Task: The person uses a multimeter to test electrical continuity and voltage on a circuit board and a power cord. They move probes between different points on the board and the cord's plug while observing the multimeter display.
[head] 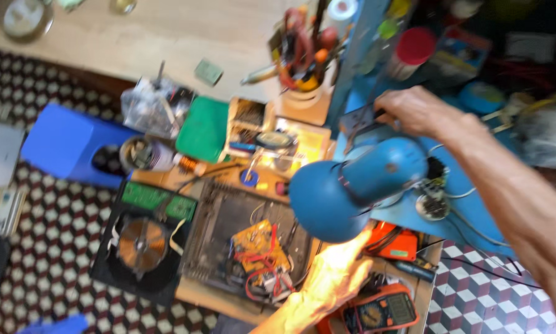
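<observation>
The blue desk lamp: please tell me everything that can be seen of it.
The blue desk lamp has a rounded shade of painted metal, as it looks, tilted down to the left. It appears lit: the left hand just under its rim glows bright yellow. A dark bracket joins its rear to a blue stand behind. The right hand is above it, near the bracket; whether it touches is unclear.

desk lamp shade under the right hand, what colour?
Blue, same as its arm; the lamp shade shows clearly in the head view, lit from below.
</observation>
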